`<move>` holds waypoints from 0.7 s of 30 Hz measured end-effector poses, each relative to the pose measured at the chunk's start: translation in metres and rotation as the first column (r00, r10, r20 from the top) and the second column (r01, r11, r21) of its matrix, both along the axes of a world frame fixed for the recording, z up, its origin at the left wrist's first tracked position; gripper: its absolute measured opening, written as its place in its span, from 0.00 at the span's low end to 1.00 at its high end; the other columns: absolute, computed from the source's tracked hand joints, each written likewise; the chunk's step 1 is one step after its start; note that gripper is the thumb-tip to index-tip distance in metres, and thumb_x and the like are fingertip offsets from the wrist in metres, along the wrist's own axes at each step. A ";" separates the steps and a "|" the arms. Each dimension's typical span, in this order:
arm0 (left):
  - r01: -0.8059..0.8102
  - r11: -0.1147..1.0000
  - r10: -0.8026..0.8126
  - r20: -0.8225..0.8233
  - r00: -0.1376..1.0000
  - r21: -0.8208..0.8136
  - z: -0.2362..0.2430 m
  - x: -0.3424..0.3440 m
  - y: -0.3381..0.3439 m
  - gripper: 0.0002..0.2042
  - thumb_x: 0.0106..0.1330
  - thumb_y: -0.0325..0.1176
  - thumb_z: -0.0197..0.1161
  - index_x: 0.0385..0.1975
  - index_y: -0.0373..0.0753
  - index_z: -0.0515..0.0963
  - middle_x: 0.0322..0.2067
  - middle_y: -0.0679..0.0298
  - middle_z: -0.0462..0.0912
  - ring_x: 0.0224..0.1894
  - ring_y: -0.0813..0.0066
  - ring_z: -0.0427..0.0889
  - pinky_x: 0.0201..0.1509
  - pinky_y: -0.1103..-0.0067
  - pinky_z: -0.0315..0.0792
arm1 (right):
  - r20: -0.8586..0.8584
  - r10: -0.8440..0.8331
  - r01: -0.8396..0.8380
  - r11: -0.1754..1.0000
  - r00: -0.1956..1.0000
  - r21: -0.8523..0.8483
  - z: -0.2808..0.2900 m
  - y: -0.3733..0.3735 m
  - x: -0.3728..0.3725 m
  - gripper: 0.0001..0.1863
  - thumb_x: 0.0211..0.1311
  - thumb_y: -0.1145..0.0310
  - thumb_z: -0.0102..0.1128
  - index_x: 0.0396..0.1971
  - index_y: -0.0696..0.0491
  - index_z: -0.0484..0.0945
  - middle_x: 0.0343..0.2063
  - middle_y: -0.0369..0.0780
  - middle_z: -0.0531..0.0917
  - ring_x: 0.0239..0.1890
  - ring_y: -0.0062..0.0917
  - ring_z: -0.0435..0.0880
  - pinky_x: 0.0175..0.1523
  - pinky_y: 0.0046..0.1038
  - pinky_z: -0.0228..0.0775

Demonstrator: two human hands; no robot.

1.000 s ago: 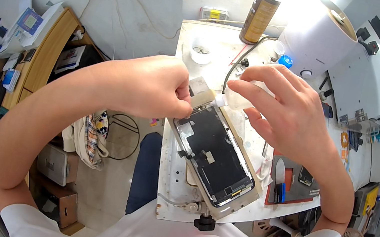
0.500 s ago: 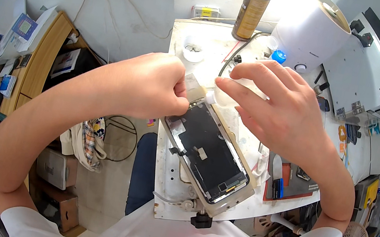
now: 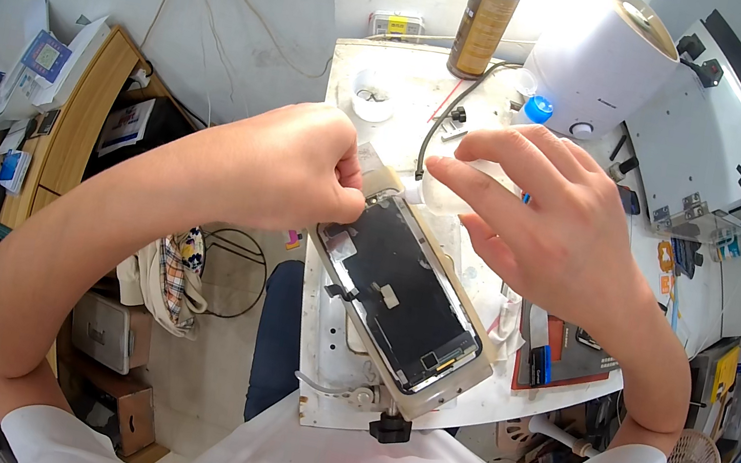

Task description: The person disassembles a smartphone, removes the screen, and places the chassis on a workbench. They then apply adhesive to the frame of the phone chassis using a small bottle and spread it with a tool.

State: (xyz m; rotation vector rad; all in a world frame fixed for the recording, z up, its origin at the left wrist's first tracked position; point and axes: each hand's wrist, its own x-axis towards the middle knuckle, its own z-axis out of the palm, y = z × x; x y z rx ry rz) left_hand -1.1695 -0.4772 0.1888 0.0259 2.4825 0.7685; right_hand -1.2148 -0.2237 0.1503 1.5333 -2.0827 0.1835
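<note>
The black back of a phone screen (image 3: 399,296) lies tilted on a beige holder block (image 3: 450,399), with a black knob (image 3: 390,428) at its near end. At the screen's far left corner, my left hand (image 3: 317,168) is closed in a pinch; whatever it pinches is hidden by the fingers. My right hand (image 3: 541,217) curls around a translucent squeeze bottle (image 3: 444,197), which lies on its side in the air. The bottle's white tip points left, right by the far edge of the screen and close to my left fingertips.
A white tub (image 3: 374,98), a brown spray can (image 3: 484,28), a blue-capped bottle (image 3: 537,110) and a large white cylindrical appliance (image 3: 598,63) stand at the back of the white table (image 3: 320,322). A blue-handled blade (image 3: 540,351) rests on a grey mat at right.
Both hands keep nearly the same place at the screen's far end. The whole view has shifted very slightly. The bottle remains in my right hand.
</note>
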 end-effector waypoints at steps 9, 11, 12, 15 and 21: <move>0.021 1.000 -0.021 0.027 0.999 -0.004 -0.001 -0.005 -0.003 0.11 0.63 0.32 0.66 0.32 0.26 0.85 0.24 0.66 0.81 0.28 0.81 0.76 0.33 0.77 0.73 | -0.008 -0.001 0.000 0.999 1.000 -0.040 0.001 -0.001 0.004 0.22 0.47 0.72 0.73 0.47 0.47 0.85 0.42 0.31 0.80 0.42 0.25 0.84 0.46 0.30 0.81; 0.019 1.000 -0.019 0.023 1.000 -0.014 -0.001 -0.006 -0.003 0.12 0.63 0.33 0.66 0.32 0.26 0.85 0.24 0.66 0.81 0.28 0.81 0.76 0.32 0.77 0.72 | 0.001 -0.006 0.006 1.000 1.000 -0.029 0.002 0.000 0.005 0.26 0.43 0.72 0.74 0.49 0.46 0.85 0.44 0.31 0.81 0.44 0.26 0.85 0.47 0.32 0.81; 0.016 1.000 -0.015 0.018 1.000 -0.025 -0.002 -0.006 -0.003 0.13 0.63 0.33 0.66 0.32 0.26 0.85 0.24 0.66 0.81 0.27 0.81 0.76 0.32 0.77 0.72 | 0.007 -0.009 0.009 1.000 1.000 -0.021 0.003 0.001 0.006 0.30 0.40 0.71 0.76 0.52 0.45 0.85 0.46 0.31 0.81 0.45 0.27 0.85 0.49 0.33 0.82; 0.017 1.000 -0.017 -0.038 0.999 -0.009 -0.004 -0.004 -0.001 0.13 0.63 0.33 0.66 0.32 0.26 0.85 0.22 0.65 0.80 0.26 0.81 0.75 0.31 0.77 0.71 | -0.005 -0.004 0.004 1.000 1.000 -0.018 0.003 0.000 0.008 0.31 0.40 0.71 0.76 0.52 0.45 0.85 0.46 0.31 0.81 0.46 0.28 0.85 0.48 0.34 0.81; -0.010 1.000 0.011 -0.078 0.997 0.007 -0.006 0.000 0.002 0.11 0.62 0.31 0.65 0.30 0.26 0.84 0.20 0.66 0.78 0.24 0.81 0.72 0.29 0.75 0.69 | 0.028 0.004 -0.004 1.000 1.000 0.000 0.008 -0.001 0.015 0.31 0.40 0.71 0.76 0.52 0.49 0.85 0.45 0.33 0.81 0.44 0.29 0.84 0.48 0.34 0.81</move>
